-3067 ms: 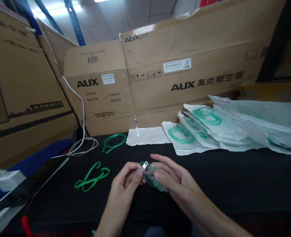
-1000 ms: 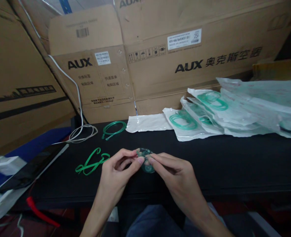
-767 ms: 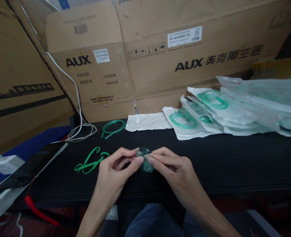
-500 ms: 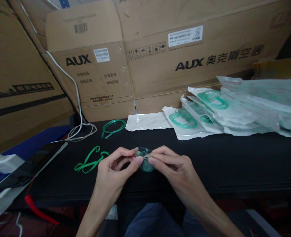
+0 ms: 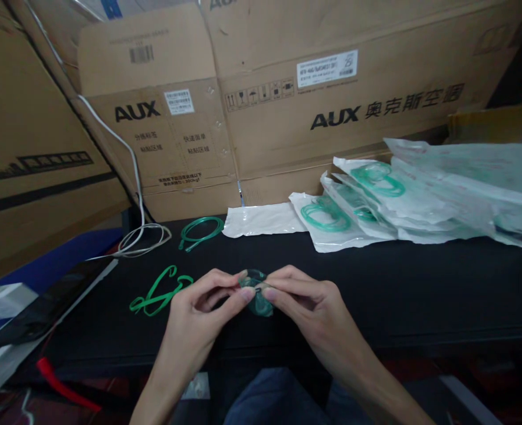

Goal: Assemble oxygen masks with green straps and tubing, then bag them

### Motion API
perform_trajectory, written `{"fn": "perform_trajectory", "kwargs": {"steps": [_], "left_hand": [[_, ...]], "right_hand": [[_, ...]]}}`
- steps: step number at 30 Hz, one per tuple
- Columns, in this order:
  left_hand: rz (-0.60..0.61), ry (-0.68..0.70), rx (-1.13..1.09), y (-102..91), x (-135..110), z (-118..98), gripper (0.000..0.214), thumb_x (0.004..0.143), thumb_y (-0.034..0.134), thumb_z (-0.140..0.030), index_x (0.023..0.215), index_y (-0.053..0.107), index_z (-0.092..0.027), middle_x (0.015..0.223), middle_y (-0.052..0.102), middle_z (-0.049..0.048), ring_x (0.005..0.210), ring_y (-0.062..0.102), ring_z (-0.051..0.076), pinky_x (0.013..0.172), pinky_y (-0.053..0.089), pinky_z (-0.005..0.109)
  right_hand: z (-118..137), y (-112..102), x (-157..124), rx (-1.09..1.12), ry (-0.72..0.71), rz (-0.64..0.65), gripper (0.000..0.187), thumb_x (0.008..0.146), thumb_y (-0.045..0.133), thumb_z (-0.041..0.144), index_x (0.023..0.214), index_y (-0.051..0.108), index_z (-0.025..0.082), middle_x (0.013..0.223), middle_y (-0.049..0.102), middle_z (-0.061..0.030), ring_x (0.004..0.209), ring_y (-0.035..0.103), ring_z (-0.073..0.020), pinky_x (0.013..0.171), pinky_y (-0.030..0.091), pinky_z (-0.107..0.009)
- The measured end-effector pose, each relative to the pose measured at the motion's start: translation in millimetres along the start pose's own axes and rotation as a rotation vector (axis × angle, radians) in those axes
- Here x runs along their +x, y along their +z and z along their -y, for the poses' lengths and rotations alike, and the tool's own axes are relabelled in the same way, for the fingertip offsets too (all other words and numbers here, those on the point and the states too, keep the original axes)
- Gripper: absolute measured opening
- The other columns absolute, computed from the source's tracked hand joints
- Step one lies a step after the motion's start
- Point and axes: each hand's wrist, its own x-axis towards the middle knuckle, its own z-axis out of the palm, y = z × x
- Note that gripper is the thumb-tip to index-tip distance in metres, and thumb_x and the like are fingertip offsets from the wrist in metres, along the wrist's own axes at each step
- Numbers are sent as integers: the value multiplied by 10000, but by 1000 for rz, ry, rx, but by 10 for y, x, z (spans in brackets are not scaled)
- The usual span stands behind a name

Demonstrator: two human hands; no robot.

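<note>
A small translucent green oxygen mask [image 5: 261, 306] is held low over the black table, between both hands. My left hand [image 5: 205, 301] pinches its left side with thumb and forefinger. From the other side, my right hand [image 5: 309, 295] grips it the same way. The thumbs nearly meet at a small metal strip [image 5: 258, 290] on the mask, and the fingers cover part of it. Just left of my left hand lies a loose bright green elastic strap [image 5: 156, 293]. Farther back rests a coil of green tubing [image 5: 193, 241].
Several white-and-clear packages [image 5: 331, 239] with green tubing are piled at the back right. Beside them lies a flat white packet [image 5: 263, 219]. Large cardboard boxes [image 5: 269, 130] stand behind the table [image 5: 397, 289]. A white cable [image 5: 137, 177], a dark phone-like device [image 5: 43, 304] and a white adapter [image 5: 6, 300] are at left.
The view has shifted slightly. The mask has turned a little in my fingers, and both hands keep their pinch on it.
</note>
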Motion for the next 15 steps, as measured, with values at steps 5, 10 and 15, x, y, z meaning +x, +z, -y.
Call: {"fn": "perform_trajectory", "kwargs": {"steps": [5, 10, 15], "left_hand": [[57, -40, -5, -67, 9, 20, 52, 731, 825, -201, 733, 773, -203, 805, 700, -9, 849, 702, 133, 810, 563, 163], [77, -81, -51, -101, 24, 58, 88, 721, 852, -216, 722, 766, -200, 811, 694, -15, 881, 702, 126, 810, 537, 134], [113, -147, -122, -117, 29, 61, 146, 712, 876, -254, 706, 756, -169, 775, 686, -9, 776, 668, 94, 723, 517, 113]], "right_hand": [[-14, 1, -11, -34, -17, 9, 156, 894, 696, 236, 963, 836, 245, 907, 734, -48, 863, 668, -169, 732, 502, -267], [-8, 18, -21, -31, -22, 18, 164, 898, 696, 204, 972, 833, 254, 893, 737, -35, 849, 665, -145, 734, 507, -239], [8, 21, -24, -36, -36, 27, 168, 901, 690, 190, 950, 837, 256, 850, 730, -22, 796, 659, -124, 697, 509, -212]]}}
